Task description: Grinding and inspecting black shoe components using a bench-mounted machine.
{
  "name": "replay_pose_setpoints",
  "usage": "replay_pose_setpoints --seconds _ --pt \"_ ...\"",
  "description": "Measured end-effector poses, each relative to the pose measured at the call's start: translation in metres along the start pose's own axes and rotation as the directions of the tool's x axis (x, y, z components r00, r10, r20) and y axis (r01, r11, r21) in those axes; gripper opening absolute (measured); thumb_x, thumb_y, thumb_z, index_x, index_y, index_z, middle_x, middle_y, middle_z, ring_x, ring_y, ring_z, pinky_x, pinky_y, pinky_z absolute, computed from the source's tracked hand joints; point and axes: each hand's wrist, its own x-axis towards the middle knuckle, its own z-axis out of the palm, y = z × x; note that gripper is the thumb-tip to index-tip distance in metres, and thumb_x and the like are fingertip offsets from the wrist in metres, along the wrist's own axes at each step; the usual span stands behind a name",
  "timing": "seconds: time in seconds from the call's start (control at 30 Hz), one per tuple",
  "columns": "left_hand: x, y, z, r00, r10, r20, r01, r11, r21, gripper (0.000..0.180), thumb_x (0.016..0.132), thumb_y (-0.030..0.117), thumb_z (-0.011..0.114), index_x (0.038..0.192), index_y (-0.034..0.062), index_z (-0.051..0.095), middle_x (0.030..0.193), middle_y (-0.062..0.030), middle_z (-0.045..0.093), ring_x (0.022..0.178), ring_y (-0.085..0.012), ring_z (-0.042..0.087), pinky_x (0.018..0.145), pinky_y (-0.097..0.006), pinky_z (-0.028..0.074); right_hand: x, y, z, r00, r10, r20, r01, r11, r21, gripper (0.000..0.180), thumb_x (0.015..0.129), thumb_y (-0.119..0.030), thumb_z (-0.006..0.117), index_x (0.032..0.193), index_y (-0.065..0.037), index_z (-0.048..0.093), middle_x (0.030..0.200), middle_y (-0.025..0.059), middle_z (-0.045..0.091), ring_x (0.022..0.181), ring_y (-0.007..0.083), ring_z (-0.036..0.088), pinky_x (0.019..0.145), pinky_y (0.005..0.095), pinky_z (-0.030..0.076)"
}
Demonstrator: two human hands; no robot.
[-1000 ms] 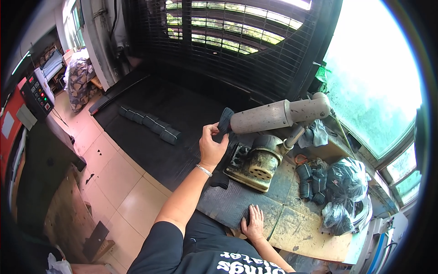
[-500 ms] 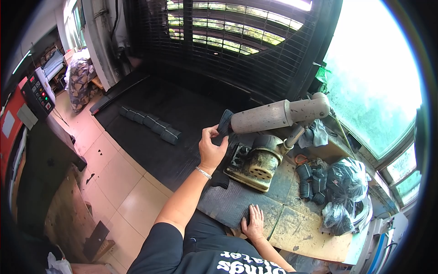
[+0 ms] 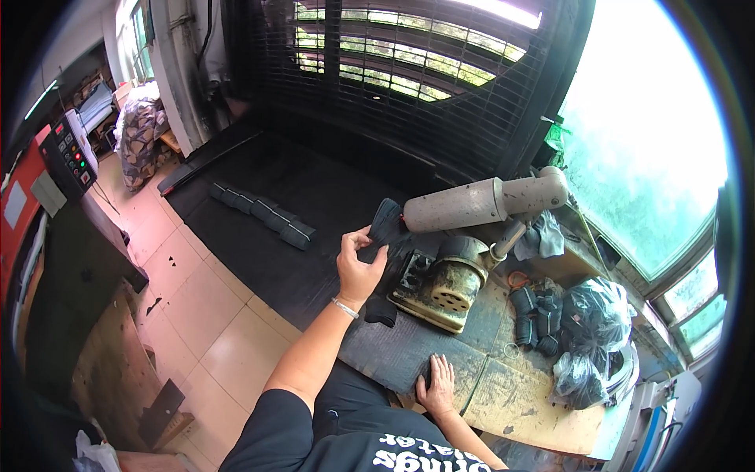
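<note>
My left hand (image 3: 359, 271) pinches a flat black piece (image 3: 385, 223), which looks like cloth or rubber, between fingertips and thumb. It is held upright by the left end of a grey cylinder (image 3: 454, 206) on a jointed machine arm. A small red spot shows at that end; whether the piece touches it I cannot tell. My right hand (image 3: 437, 387) rests flat, fingers stretched, on a dark-stained cardboard sheet (image 3: 393, 352). Between the hands lies another small black piece (image 3: 381, 312), next to the grimy pale machine base (image 3: 429, 303).
A row of tied black bundles (image 3: 263, 214) lies on the black surface beyond my left hand. At the right are more black bundles (image 3: 536, 311) and clear plastic bags (image 3: 594, 315) with dark contents. A metal grille (image 3: 425, 59) stands behind; a control panel (image 3: 69, 153) is far left.
My left hand has drawn slightly left with the black piece, which now shows its broad face. The red spot at the cylinder's end has come into sight. My right hand stays put.
</note>
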Motion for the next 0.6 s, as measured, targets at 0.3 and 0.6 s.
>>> replay_pose_setpoints --seconds 0.3,0.6 --pt "-0.007 0.002 -0.007 1.0 -0.002 0.015 0.003 1.0 -0.028 0.04 0.076 -0.001 0.08 0.102 0.0024 0.05 0.115 -0.018 0.068 0.091 -0.0163 0.064 0.088 -0.031 0.054 0.0 0.0 0.0 1.0 0.008 0.0 -0.008 1.0 0.003 0.066 0.086 -0.023 0.065 0.143 0.004 0.045 0.144 0.0224 0.051 0.143 0.0405 0.039 0.12 0.0535 0.025" --pt "0.0 0.003 0.004 0.999 0.005 0.047 -0.007 0.999 0.036 0.039 0.076 -0.001 0.08 0.101 0.0019 0.05 0.113 -0.0177 0.069 0.089 -0.0185 0.067 0.085 -0.032 0.055 0.0 -0.001 -0.001 1.0 0.009 -0.003 -0.009 1.0 0.002 0.066 0.086 -0.023 0.065 0.142 0.004 0.045 0.143 0.0224 0.051 0.143 0.0403 0.039 0.12 0.0533 0.026"
